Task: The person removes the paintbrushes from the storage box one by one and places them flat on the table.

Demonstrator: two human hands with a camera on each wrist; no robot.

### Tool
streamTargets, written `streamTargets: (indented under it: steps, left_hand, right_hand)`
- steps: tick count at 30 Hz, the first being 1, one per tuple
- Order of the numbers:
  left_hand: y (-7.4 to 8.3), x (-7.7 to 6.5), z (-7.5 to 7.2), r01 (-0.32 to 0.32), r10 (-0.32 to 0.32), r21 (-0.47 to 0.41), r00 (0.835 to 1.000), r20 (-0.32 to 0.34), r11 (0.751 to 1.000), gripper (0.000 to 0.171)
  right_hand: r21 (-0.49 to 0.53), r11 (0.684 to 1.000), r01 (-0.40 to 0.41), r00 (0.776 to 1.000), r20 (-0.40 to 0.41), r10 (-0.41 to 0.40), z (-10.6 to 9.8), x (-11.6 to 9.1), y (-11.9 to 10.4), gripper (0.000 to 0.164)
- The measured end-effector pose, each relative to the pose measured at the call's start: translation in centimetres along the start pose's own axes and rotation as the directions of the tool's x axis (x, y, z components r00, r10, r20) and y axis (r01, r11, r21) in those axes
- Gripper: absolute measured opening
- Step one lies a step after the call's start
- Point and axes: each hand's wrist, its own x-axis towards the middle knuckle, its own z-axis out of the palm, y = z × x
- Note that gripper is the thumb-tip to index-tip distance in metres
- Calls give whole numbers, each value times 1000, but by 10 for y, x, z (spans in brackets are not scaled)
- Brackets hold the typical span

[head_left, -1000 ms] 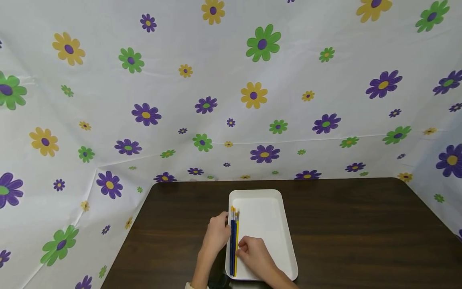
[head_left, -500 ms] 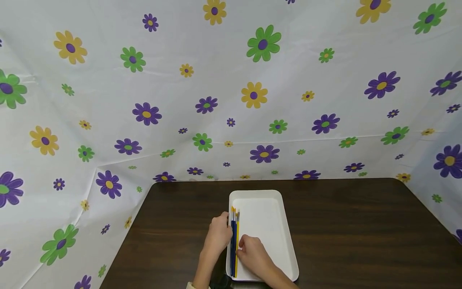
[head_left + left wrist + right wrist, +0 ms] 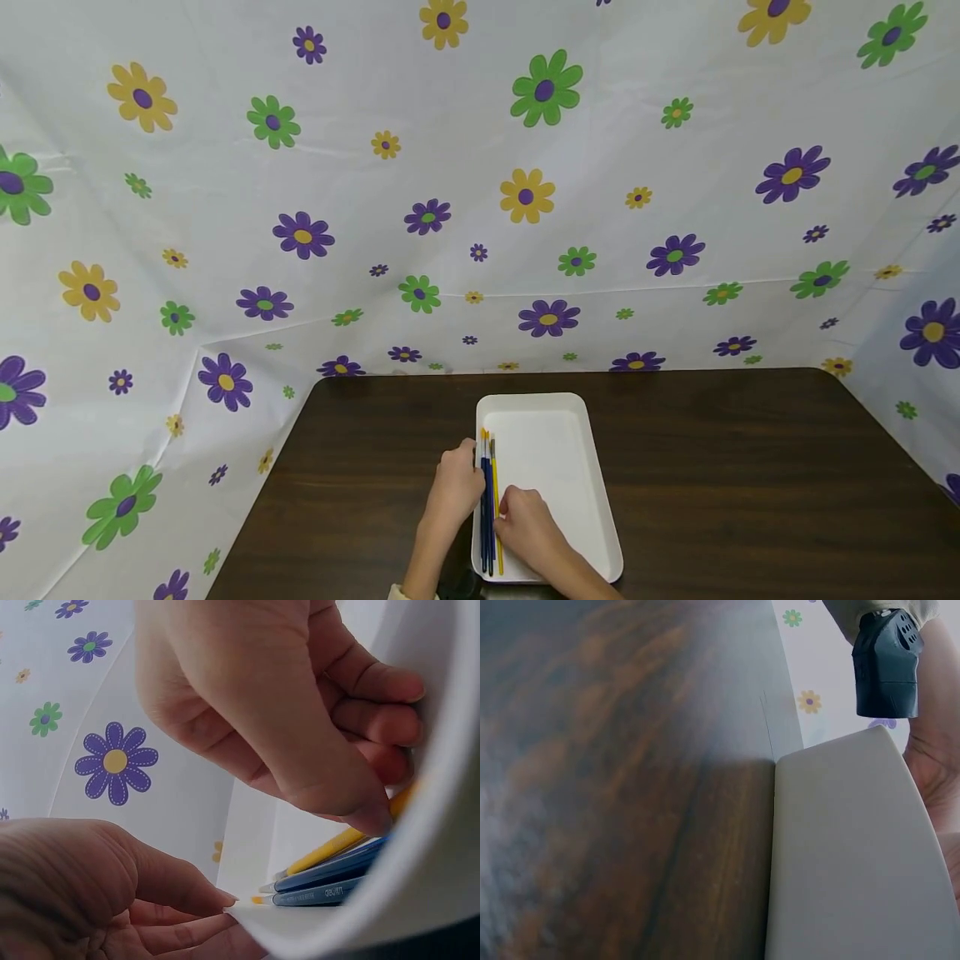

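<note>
A white tray (image 3: 551,458) lies lengthwise before me. Along its left side lie several slim paintbrushes: dark blue ones (image 3: 488,521) side by side, and a yellow paintbrush (image 3: 496,479) just right of them, its near end slightly apart. My left hand (image 3: 456,483) holds the tray's left rim; in the left wrist view its thumb is above the rim and its fingers are below. My right hand (image 3: 528,525) pinches the yellow paintbrush, with the thumb (image 3: 367,817) near its handle in the left wrist view. The right wrist view shows mostly the tray's outer wall (image 3: 847,847).
A dark wooden table (image 3: 712,483) spreads around the tray. White cloth with flowers (image 3: 480,167) hangs behind it and at both sides. In the right wrist view, a black device (image 3: 887,667) sits on the left wrist.
The yellow paintbrush's near end has shifted right, away from the blue ones, along with my right fingers. My left hand stays at the tray's rim.
</note>
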Motion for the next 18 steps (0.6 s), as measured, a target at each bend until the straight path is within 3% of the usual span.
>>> streamTargets:
  steps: [8, 18]
  left_hand:
    - [1, 0, 1, 21, -21, 1, 1000, -1, 1000, 31]
    - [-1, 1, 2, 21, -21, -17, 1000, 5, 1000, 31]
  right_hand:
    - [-6, 999, -44, 999, 25, 44, -1, 2, 0, 19]
    - [-15, 999, -33, 999, 15, 33, -1, 1, 2, 18]
